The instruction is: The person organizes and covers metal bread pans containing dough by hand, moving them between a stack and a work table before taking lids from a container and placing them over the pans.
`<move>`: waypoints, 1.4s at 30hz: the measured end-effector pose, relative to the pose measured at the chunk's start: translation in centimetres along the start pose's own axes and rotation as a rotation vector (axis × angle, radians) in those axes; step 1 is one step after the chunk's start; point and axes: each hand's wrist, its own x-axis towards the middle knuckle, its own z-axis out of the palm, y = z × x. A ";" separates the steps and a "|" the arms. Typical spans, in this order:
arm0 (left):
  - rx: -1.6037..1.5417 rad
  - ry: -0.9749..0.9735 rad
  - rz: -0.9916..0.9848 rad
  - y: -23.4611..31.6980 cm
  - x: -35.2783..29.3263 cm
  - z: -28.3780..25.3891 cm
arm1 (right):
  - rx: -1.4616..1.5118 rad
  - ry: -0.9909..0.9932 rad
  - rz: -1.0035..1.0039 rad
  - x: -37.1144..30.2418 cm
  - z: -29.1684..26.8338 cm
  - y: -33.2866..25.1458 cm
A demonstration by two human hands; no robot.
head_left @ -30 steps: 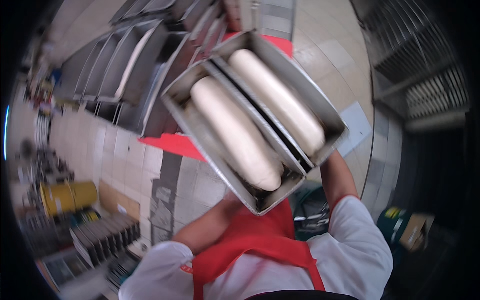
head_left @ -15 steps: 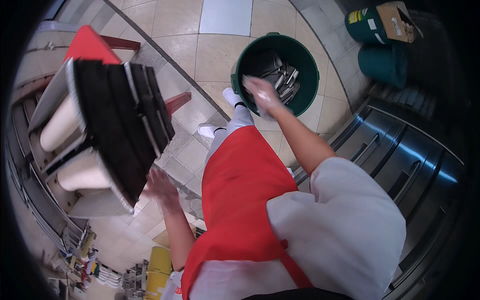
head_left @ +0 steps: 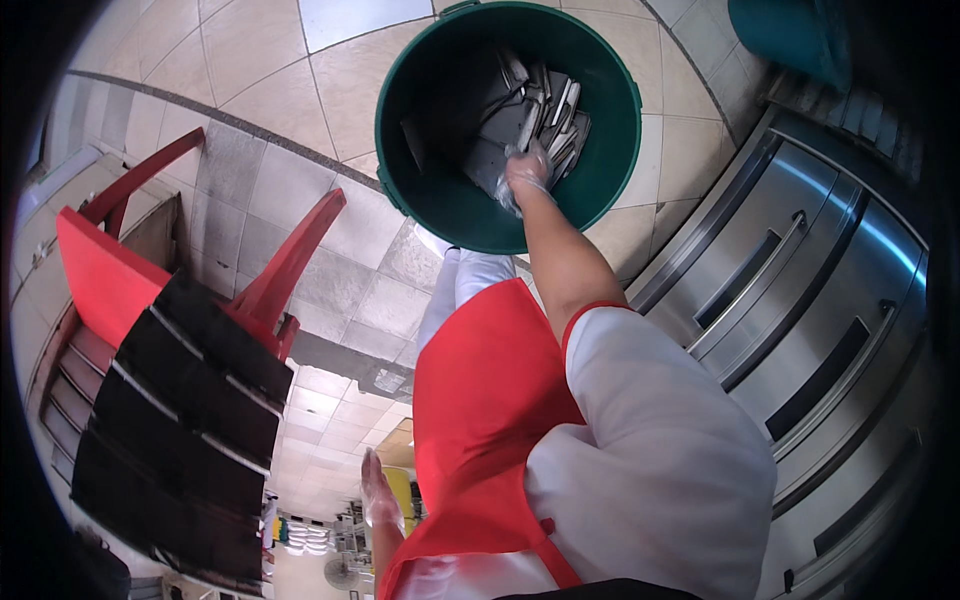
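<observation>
Green bin (head_left: 420,170) now under right hand (head_left: 524,172), plunging among metal pieces (head_left: 545,105), grip unclear | left hand (head_left: 378,500) hanging open, dark trays (head_left: 180,430) no longer supported

One green bucket (head_left: 430,190) stood at twelve o'clock, holding several grey metal lids (head_left: 535,115), too jumbled to count. One red stand (head_left: 110,280) and one black pan set (head_left: 180,430) sat at nine o'clock.

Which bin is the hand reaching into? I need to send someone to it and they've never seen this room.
Find the steel drawer cabinet; on the tiled floor beside it stands a round dark green bucket. The right hand reaches into it, among grey metal pieces. A second, teal bin stands behind it.
</observation>
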 end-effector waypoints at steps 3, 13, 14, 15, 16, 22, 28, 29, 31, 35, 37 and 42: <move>0.122 0.091 -0.045 -3.5 1.2 -0.5 | -0.030 0.048 0.058 1.6 -0.5 -4.2; 0.078 -0.087 0.138 -5.9 5.0 -1.5 | 0.011 0.029 -0.028 1.1 -1.0 -10.1; -0.006 0.032 0.007 -5.3 5.9 -1.0 | -0.094 -0.045 -0.118 1.2 -1.4 -10.7; 0.040 0.017 0.021 -4.7 6.4 -0.5 | -0.211 -0.131 -0.213 0.2 -1.4 -11.5; 0.097 0.002 0.031 -4.4 6.4 -0.9 | -0.224 -0.101 -0.241 -1.9 -2.3 -12.2; -0.158 -0.270 0.208 -0.2 5.0 1.8 | -0.121 0.138 -1.039 -19.2 -14.0 -12.6; -0.714 -1.222 0.275 16.4 -4.8 12.0 | -0.515 -0.152 -1.803 -38.2 -33.0 -11.0; -0.789 -1.378 0.198 18.6 -6.3 13.2 | -0.512 -0.184 -1.863 -39.5 -34.0 -10.7; -0.742 -1.169 0.246 20.2 -5.9 16.8 | -0.508 -0.266 -1.983 -41.4 -35.4 -10.4; -0.671 -1.005 0.290 20.2 -10.6 16.0 | -0.426 -0.111 -1.739 -41.9 -38.1 -10.5; -0.813 -1.041 0.330 21.2 -10.4 17.1 | 0.142 -0.243 -1.185 -41.9 -38.3 -8.7; -0.939 -1.233 0.542 25.9 -14.2 17.7 | 1.302 -1.074 -0.090 -39.4 -38.8 -9.9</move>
